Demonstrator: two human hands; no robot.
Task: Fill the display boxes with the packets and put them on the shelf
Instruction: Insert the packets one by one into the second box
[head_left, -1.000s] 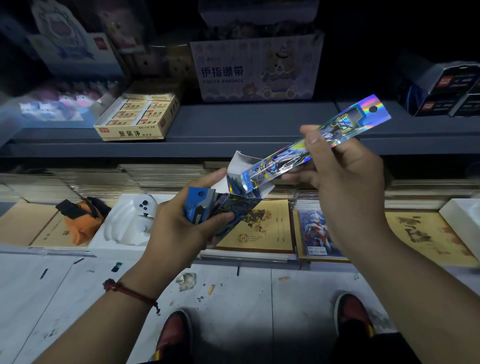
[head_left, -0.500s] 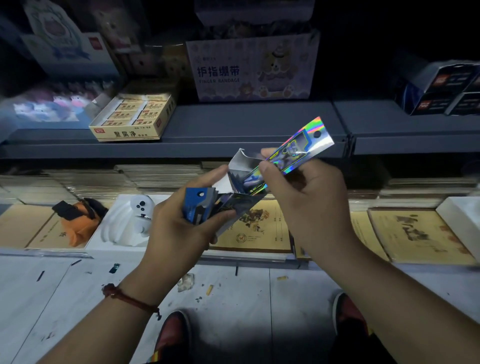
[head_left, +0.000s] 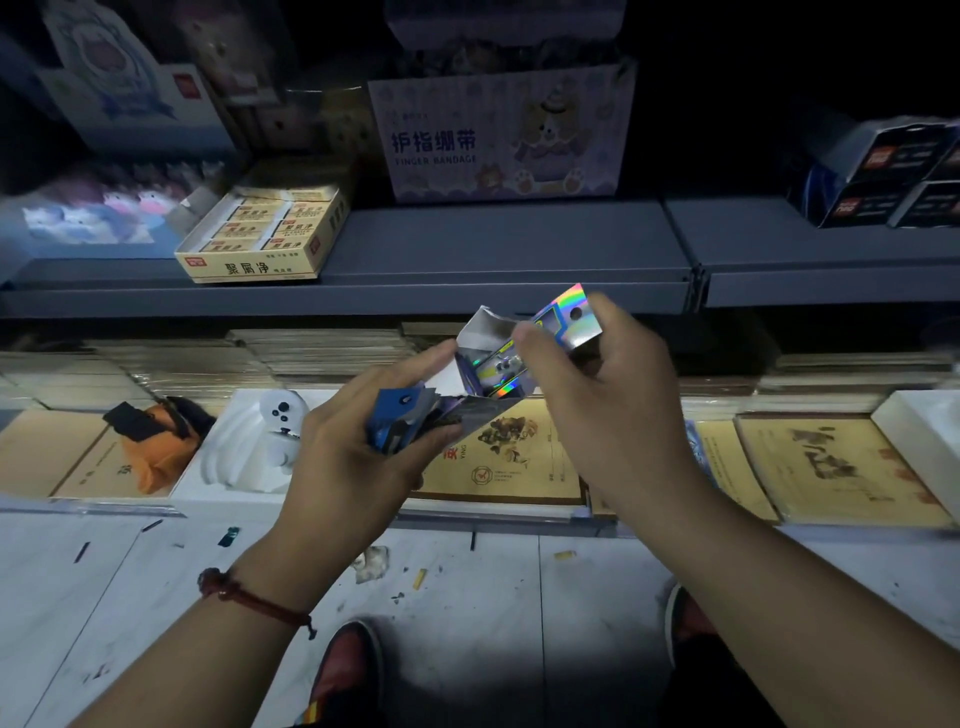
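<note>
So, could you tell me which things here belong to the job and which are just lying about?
In the job: shiny packet, pinched by right hand; display box, held in left hand; grey shelf.
Lying about: eraser box, finger bandage box, notebooks, white controller, black boxes.

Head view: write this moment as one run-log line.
left hand grips display box | right hand pinches holographic packet, lower end in box | box not yet shelved

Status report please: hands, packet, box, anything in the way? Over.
Left hand grips display box, flap open. Right hand pinches shiny packet, lower end inside box, top sticking out. No obstruction seen at the opening.
</note>
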